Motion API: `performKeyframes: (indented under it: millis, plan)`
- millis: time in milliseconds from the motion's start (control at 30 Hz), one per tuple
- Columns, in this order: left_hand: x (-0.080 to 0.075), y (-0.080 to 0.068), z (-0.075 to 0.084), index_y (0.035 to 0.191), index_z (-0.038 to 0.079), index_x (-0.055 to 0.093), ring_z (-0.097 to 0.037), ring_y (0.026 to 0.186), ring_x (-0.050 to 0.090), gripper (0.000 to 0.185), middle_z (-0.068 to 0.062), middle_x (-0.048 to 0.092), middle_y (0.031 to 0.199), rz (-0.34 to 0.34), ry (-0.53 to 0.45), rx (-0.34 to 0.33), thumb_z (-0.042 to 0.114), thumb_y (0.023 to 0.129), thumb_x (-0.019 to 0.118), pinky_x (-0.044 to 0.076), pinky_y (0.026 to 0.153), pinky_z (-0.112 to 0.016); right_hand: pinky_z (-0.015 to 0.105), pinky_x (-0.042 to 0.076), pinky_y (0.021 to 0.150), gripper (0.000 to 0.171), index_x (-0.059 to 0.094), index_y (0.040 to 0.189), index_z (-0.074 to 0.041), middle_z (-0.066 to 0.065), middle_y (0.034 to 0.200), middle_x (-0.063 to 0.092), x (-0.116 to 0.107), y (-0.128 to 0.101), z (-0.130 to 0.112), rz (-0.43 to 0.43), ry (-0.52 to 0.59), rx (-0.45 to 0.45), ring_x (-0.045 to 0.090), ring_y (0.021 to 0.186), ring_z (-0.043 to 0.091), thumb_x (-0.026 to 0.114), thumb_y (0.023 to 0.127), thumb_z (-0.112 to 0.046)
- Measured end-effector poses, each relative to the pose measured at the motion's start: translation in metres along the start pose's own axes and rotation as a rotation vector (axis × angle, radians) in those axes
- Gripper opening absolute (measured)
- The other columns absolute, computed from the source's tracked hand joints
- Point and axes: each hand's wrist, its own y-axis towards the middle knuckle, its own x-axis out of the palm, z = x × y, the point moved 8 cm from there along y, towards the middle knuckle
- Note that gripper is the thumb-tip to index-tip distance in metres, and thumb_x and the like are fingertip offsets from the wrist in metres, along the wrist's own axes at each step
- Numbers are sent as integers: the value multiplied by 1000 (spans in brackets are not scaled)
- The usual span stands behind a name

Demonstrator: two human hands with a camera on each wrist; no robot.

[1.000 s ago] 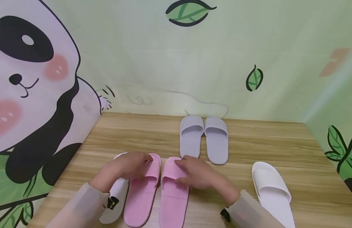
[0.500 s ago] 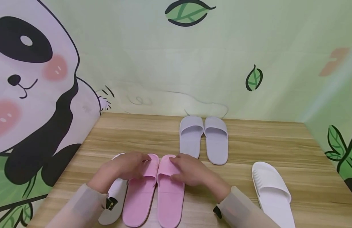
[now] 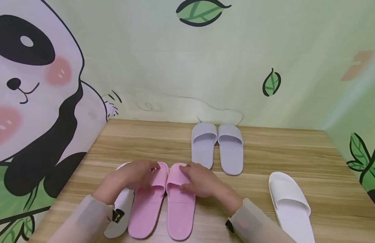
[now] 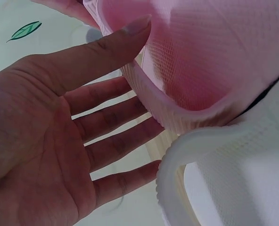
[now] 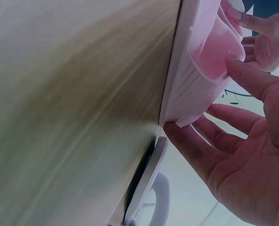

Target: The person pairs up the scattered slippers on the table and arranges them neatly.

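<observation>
Two pink slippers lie side by side with toes pointing away, their front straps meeting. My left hand (image 3: 137,175) grips the left pink slipper (image 3: 146,212) by its strap; the left wrist view has the thumb over the strap's opening and the fingers along its outer side. On the right pink slipper (image 3: 180,216), my right hand (image 3: 202,180) holds the strap, thumb at the opening's edge and fingers at the toe end in the right wrist view. Partly behind my left hand is a white slipper (image 3: 122,207), left of the pink pair.
A grey-lilac slipper (image 3: 202,148) and its mate (image 3: 231,152) stand at the back wall, beyond my right hand. Another white slipper (image 3: 292,206) lies apart at the right, angled. The wood-grain surface (image 3: 139,141) ends at green printed walls (image 3: 145,60).
My right hand has slid the right pink slipper leftward until it meets the left one. The left pink slipper has shifted slightly left with my left hand.
</observation>
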Motion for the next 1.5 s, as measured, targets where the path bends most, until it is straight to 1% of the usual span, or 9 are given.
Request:
performKeyframes:
  millis: [233,333,433,500,633,833,1000,1200,1500]
  plan:
    - [-2,-12,8,144,10,58,-33,124,64,72,-11,61,142,87,46,62,38,84,86,55,101,-52,47,44,117,81,43,158,-9,15,157,47,2,-10,-6,18,31,23,47,144,32,77,92,-40]
    - [-1,-23,11,148,11,54,-37,131,58,85,-13,55,148,131,75,56,37,77,92,56,98,-53,49,44,117,89,42,159,-11,14,161,42,2,-17,-14,31,5,18,42,147,33,82,87,-43]
    - [3,-34,15,153,11,49,-41,140,49,103,-16,47,156,154,98,53,30,64,99,54,101,-55,49,44,118,96,42,159,-10,15,161,41,1,-23,-22,45,-34,1,41,147,34,86,82,-45]
    - [5,-41,19,155,11,45,-45,145,43,115,-18,41,161,154,105,58,29,56,102,50,107,-57,49,43,118,100,42,158,-9,16,160,41,1,-27,-28,50,-61,-7,41,147,35,88,78,-47]
    - [15,-54,27,159,13,39,-49,151,34,130,-16,33,168,137,120,64,33,48,104,42,116,-59,48,42,120,112,38,160,-9,16,162,38,6,-33,-39,36,-123,-2,39,149,34,91,73,-52]
    - [32,-71,38,162,12,34,-47,154,30,144,-17,28,170,132,147,65,37,39,104,37,119,-63,46,39,122,131,27,164,-10,18,165,32,21,-43,-53,-8,-232,8,38,150,37,91,64,-65]
    - [49,-74,41,163,11,28,-46,154,31,153,-19,23,171,110,202,51,38,34,105,39,118,-63,45,37,124,145,23,165,-9,22,167,26,30,-46,-59,-28,-303,-6,33,152,42,93,54,-71]
    - [60,-76,45,164,7,23,-45,154,30,150,-22,18,172,135,341,61,46,41,100,42,117,-57,44,37,124,154,23,164,-6,24,167,27,34,-47,-62,-5,-368,-16,33,152,42,95,45,-72]
    - [61,-72,45,164,5,23,-46,154,29,149,-23,17,171,155,337,75,37,41,101,42,118,-54,43,35,125,160,20,165,-7,22,168,25,37,-43,-58,-3,-365,1,31,154,41,94,41,-75]
